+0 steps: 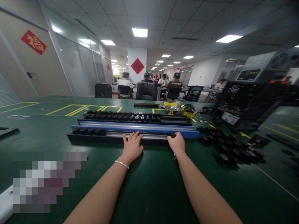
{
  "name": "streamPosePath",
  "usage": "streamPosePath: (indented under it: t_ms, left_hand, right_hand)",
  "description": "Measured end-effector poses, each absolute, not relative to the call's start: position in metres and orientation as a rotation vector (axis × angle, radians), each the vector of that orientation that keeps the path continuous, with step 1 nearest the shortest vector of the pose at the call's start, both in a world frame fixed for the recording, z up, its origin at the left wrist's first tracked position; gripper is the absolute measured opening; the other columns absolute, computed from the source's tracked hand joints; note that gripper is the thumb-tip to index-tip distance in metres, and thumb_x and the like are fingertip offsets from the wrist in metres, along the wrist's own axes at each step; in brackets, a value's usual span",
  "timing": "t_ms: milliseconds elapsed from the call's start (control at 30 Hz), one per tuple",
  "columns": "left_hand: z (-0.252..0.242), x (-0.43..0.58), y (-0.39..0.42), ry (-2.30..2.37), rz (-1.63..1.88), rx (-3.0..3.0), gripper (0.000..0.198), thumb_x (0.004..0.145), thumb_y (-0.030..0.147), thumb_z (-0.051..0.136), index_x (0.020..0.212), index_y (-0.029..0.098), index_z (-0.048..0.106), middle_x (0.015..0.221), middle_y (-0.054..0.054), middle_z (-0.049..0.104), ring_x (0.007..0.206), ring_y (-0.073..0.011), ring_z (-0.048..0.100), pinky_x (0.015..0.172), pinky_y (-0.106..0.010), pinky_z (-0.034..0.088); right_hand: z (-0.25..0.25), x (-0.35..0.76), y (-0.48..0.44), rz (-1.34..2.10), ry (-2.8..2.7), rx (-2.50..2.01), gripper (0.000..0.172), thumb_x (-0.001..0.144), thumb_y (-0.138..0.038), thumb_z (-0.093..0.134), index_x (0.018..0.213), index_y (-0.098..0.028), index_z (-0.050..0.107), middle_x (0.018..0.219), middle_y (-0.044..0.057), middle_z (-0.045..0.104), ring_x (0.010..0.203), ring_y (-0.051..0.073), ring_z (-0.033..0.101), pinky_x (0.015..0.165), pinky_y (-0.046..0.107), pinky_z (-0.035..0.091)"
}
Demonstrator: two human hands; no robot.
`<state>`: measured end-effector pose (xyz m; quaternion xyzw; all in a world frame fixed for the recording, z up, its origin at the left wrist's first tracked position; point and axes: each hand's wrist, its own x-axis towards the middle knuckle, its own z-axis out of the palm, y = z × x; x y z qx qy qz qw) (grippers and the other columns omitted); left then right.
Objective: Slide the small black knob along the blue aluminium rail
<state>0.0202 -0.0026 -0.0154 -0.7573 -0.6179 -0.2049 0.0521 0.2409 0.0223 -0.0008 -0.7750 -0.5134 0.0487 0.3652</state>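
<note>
A long black rail (114, 137) with a pale inner channel lies crosswise in front of me. Several small round black parts (90, 131) sit in its left end. My left hand (133, 147) rests on the rail near its middle, fingers apart and holding nothing. At the rail's right end, my right hand (177, 143) is closed on a small black part (173, 135), whose exact kind I cannot make out. Directly behind runs a blue rail (192, 134). Beyond that, another black rail (178, 121) stands near rows of black parts (116, 116).
Loose black parts (233, 146) are heaped to the right on the green table (149, 186). Behind them stands an opened computer case (247, 104). A metal bowl (171, 109) sits farther back. A pixelated object (46, 183) lies at front left. People sit in the background.
</note>
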Motion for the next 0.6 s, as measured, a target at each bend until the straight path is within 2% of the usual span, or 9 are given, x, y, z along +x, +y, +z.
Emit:
streamPosePath:
  t_ms: [333, 600]
  left_hand:
    - [-0.0153, 0.0210, -0.0029, -1.881, -0.586, -2.287, 0.052, 0.074, 0.027, 0.046, 0.126, 0.030, 0.046, 0.141, -0.001, 0.038, 0.130, -0.0273, 0.029, 0.106, -0.062, 0.007]
    - [-0.0137, 0.0214, -0.0039, -1.890, -0.576, -2.291, 0.052, 0.074, 0.027, 0.045, 0.126, 0.029, 0.046, 0.141, -0.001, 0.038, 0.130, -0.0268, 0.028, 0.106, -0.062, 0.006]
  right_hand:
    - [-0.0005, 0.2434, 0.0202, 0.276, -1.254, -1.995, 0.034, 0.070, -0.035, 0.049, 0.097, -0.015, 0.053, 0.089, 0.010, 0.062, 0.082, 0.022, 0.058, 0.070, 0.028, 0.042]
    - [0.0003, 0.2460, 0.0187, 0.320, -1.228, -2.018, 0.035, 0.072, -0.035, 0.048, 0.102, -0.017, 0.051, 0.092, 0.010, 0.063, 0.086, 0.022, 0.059, 0.074, 0.029, 0.043]
